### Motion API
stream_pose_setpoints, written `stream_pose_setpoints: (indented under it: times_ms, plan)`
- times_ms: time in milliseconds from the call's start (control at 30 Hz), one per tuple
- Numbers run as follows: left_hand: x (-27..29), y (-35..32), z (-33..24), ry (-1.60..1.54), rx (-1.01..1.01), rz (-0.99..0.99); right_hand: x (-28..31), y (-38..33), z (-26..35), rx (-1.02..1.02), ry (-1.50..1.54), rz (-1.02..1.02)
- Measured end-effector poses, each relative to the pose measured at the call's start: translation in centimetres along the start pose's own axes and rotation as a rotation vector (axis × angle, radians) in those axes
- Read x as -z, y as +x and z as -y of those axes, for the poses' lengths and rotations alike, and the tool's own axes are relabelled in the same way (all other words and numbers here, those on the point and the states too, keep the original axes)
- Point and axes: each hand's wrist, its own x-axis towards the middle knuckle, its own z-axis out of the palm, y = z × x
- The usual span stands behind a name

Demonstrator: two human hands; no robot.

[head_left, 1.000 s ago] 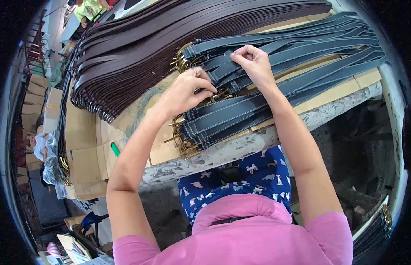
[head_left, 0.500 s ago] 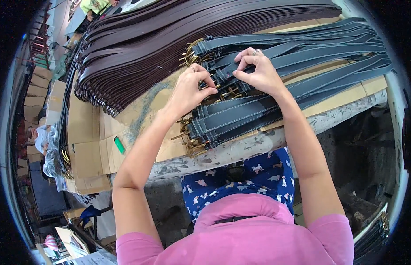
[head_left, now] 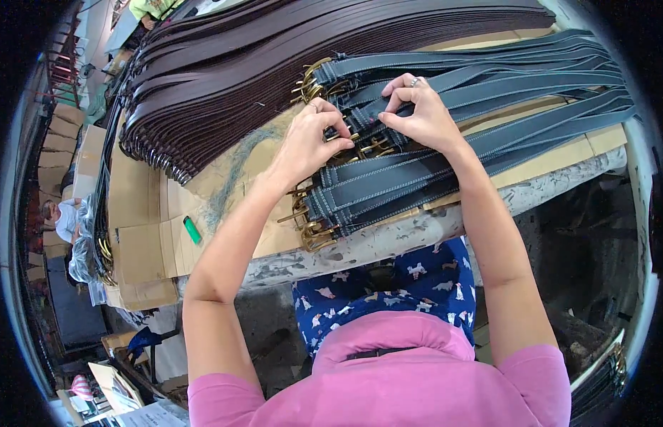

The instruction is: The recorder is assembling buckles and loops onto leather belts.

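Note:
Dark grey-blue belts with pale edge stitching point(head_left: 388, 181) lie in bundles across the work surface, their brass-coloured buckles point(head_left: 317, 235) toward the left. My left hand point(head_left: 308, 142) is closed in a pinch at the buckle end of a belt in the middle bundle, thumb and forefinger on a brass buckle point(head_left: 355, 136). Just right of it, my right hand point(head_left: 420, 114) is pinched over the same belt's end point(head_left: 367, 114), its other fingers curled. Anything between the right thumb and forefinger is too small to make out.
Behind lies a big stack of dark brown belts point(head_left: 274, 64). On the cardboard point(head_left: 182, 249) are a green lighter point(head_left: 192, 229) and a heap of grey thread scraps point(head_left: 228, 181). The padded table edge point(head_left: 388, 245) runs before me. Other people point(head_left: 66, 219) are at far left.
Both hands stay at the same belt end. The right hand has shifted very slightly, its pinch still closed; the belts lie as before.

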Motion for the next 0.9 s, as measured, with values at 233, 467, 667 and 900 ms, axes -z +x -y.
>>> stream_pose_setpoints:
  times_ms: [233,467,667,900]
  plan:
    - [-0.06,-0.05,-0.06,0.009,0.006,0.004,0.01,-0.03,0.17,0.013,0.0,-0.004]
    - [-0.11,-0.05,-0.28,-0.042,0.033,0.004,0.12,0.03,0.09,0.016,0.002,-0.008]
    - [-0.07,-0.11,-0.46,-0.053,0.032,0.001,-0.05,0.08,0.15,0.005,0.015,-0.027]
    - [-0.12,-0.1,-0.35,-0.04,0.034,0.006,0.02,0.03,0.16,0.016,0.013,-0.026]
